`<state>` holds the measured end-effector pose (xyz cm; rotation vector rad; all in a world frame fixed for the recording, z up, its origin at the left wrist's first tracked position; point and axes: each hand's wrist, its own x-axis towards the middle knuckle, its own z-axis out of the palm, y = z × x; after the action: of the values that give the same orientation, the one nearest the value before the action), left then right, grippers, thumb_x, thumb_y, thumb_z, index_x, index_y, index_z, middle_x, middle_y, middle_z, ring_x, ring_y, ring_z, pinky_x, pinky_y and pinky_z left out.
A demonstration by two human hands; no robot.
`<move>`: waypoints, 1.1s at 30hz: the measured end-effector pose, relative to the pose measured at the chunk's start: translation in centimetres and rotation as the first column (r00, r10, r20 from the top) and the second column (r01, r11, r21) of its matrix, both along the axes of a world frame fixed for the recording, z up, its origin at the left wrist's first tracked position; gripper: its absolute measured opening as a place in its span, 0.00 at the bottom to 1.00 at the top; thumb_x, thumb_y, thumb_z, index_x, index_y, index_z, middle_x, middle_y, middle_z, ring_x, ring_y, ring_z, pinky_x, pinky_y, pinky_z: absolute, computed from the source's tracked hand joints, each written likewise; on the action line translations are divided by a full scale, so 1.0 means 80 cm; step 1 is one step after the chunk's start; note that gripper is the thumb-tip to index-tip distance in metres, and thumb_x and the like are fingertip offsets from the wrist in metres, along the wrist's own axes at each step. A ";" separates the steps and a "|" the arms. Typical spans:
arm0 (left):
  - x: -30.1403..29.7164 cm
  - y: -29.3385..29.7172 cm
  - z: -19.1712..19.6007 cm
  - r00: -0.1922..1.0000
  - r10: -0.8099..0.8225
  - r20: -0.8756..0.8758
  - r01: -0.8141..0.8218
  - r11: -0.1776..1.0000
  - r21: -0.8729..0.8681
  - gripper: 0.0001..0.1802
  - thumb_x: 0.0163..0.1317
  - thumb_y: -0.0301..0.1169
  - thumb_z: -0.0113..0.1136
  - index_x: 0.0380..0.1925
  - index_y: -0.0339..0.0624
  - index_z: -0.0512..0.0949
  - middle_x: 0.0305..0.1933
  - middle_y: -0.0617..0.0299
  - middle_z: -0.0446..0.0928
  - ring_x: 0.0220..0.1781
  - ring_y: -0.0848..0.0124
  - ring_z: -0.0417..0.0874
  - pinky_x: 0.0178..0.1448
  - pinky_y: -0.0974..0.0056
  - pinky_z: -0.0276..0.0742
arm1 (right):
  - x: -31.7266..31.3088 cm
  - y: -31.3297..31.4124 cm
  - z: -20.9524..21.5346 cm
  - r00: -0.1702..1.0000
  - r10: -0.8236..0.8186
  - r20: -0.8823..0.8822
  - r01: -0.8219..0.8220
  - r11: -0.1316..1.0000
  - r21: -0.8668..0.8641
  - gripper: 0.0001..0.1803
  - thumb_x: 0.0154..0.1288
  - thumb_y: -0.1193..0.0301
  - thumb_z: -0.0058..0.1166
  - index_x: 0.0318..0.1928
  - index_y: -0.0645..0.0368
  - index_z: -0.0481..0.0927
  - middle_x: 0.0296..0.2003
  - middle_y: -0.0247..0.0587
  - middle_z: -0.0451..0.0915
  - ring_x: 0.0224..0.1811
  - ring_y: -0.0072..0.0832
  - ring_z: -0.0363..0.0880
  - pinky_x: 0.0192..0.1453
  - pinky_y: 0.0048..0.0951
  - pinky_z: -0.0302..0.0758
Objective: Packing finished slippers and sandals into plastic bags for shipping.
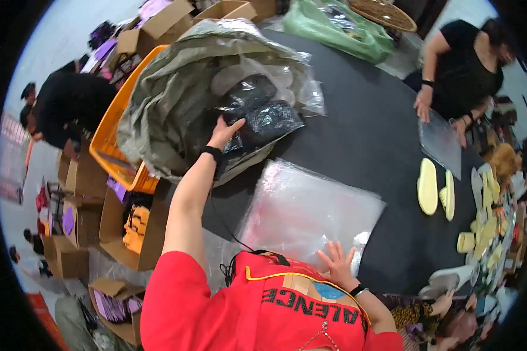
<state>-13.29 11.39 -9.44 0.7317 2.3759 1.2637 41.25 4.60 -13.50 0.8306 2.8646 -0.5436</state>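
Gripped shiny black plastic-wrapped bundle (269, 120) by lower-left edge w/ left hand (225, 132), upper ctr. of frame; couldn't see all fingertips. Rested right hand (339, 263), w/ fingers spread, grasping nothing, on stack of flat clear plastic bags (316, 205), lower ctr., prob. to stop slippage. Had grey-green woven sack (149, 120) gaping wide, upper L, prob. for easy access; held bundle + pale clear-wrapped items (228, 79) inside. Had sack against orange plastic crate (111, 123), prob. as support. Showed orange items (136, 227) in open brown cardboard box (112, 225), mid L.
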 end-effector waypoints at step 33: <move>0.274 -0.014 0.213 0.603 -0.640 0.476 0.320 0.741 0.590 0.18 0.64 0.30 0.47 0.54 0.41 0.67 0.54 0.61 0.65 0.53 0.67 0.71 0.48 0.59 0.74 | -0.090 0.056 0.118 0.449 -0.769 -0.455 -0.008 0.506 -0.862 0.48 0.46 0.65 0.68 0.64 0.60 0.53 0.63 0.47 0.54 0.64 0.37 0.56 0.65 0.35 0.57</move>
<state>8.64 10.25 7.61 0.8214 1.1823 1.4933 34.02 9.05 -4.05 1.3612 2.3014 -2.6927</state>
